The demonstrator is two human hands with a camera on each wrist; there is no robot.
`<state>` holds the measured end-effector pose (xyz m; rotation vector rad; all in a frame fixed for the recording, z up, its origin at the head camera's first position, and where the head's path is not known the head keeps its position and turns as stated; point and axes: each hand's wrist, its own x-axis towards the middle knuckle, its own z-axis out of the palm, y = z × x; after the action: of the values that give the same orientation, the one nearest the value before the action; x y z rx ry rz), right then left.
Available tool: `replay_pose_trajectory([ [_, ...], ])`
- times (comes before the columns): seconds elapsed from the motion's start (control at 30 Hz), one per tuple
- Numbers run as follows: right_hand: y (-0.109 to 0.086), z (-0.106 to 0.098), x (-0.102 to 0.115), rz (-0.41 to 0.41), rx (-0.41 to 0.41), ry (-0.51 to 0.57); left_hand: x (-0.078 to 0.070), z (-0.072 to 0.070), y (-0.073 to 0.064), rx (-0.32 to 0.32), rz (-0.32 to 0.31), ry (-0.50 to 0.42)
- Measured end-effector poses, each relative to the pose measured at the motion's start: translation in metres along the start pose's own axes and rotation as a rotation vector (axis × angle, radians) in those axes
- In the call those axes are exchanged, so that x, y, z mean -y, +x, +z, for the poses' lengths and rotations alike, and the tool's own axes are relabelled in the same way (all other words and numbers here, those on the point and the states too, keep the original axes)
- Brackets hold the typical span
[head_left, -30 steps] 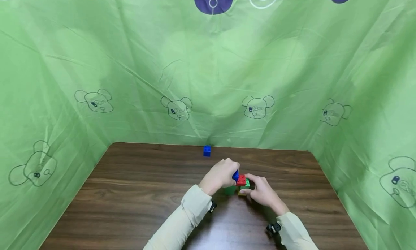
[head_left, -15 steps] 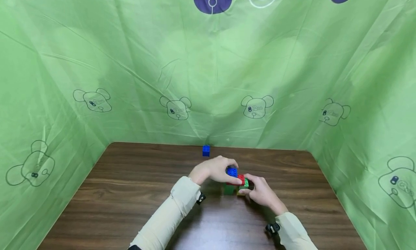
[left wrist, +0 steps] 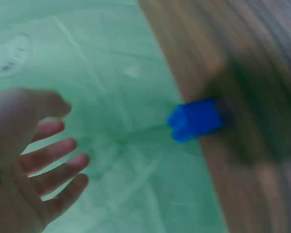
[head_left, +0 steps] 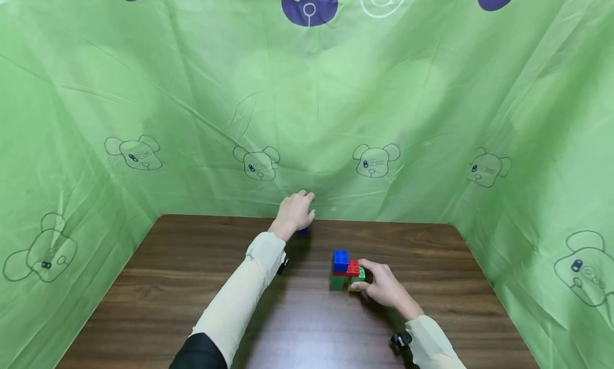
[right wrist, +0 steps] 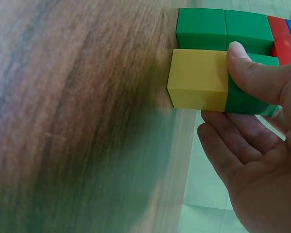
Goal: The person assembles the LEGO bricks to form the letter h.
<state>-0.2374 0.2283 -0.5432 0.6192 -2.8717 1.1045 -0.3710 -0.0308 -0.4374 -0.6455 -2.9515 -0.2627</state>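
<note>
A built stack of toy bricks stands on the table: a blue brick [head_left: 341,260] on top, a red brick [head_left: 353,267] under it, green bricks [right wrist: 201,29] on one side, and a yellow brick [right wrist: 199,80] below another green brick [right wrist: 250,99]. My right hand [head_left: 384,289] grips that last green brick, thumb on its near face. At the table's back edge, my left hand [head_left: 294,213] hovers by a loose blue brick [left wrist: 196,120]. In the left wrist view its fingers are spread apart from the brick, with nothing between them.
The brown wooden table [head_left: 192,283] ends at a green curtain [head_left: 316,102] printed with bear heads, which hangs close behind the loose blue brick. More curtain hangs along both sides.
My left hand has let go of the blue brick on the stack and moved away to the back left, over the loose blue brick. My right hand has stayed at the stack.
</note>
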Motion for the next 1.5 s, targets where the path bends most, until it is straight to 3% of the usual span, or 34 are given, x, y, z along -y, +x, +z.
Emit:
replay_pose_trajectory([
  [0.07, -0.001, 0.000, 0.000, -0.009, 0.003, -0.006, 0.005, 0.012, 0.004, 0.002, -0.041, 0.032],
  [0.2, -0.003, 0.000, 0.000, -0.005, -0.005, -0.008, 0.006, 0.035, 0.008, 0.073, -0.072, 0.080],
  [0.43, -0.002, 0.000, 0.001, 0.005, 0.006, -0.012, 0.005, 0.068, 0.006, 0.184, -0.145, 0.052],
  [0.57, 0.000, 0.000, 0.002, 0.016, 0.004, -0.006, 0.010, 0.076, 0.006, 0.185, -0.142, 0.036],
  [0.87, -0.001, 0.003, 0.000, -0.001, -0.015, -0.011, 0.016, 0.078, 0.001, 0.137, -0.128, -0.025],
  [1.03, -0.001, 0.004, -0.001, -0.004, -0.035, -0.029, 0.012, 0.069, 0.002, 0.132, -0.097, -0.019],
  [1.17, -0.002, 0.003, -0.001, 0.020, -0.023, -0.016, 0.008, 0.055, 0.007, 0.113, -0.029, 0.001],
  [1.33, -0.003, 0.003, 0.000, 0.036, -0.002, -0.004, -0.006, 0.016, 0.004, 0.096, 0.090, -0.088],
  [1.5, -0.002, 0.004, -0.002, 0.016, -0.014, 0.000, -0.027, -0.030, -0.012, 0.116, 0.216, -0.203],
])
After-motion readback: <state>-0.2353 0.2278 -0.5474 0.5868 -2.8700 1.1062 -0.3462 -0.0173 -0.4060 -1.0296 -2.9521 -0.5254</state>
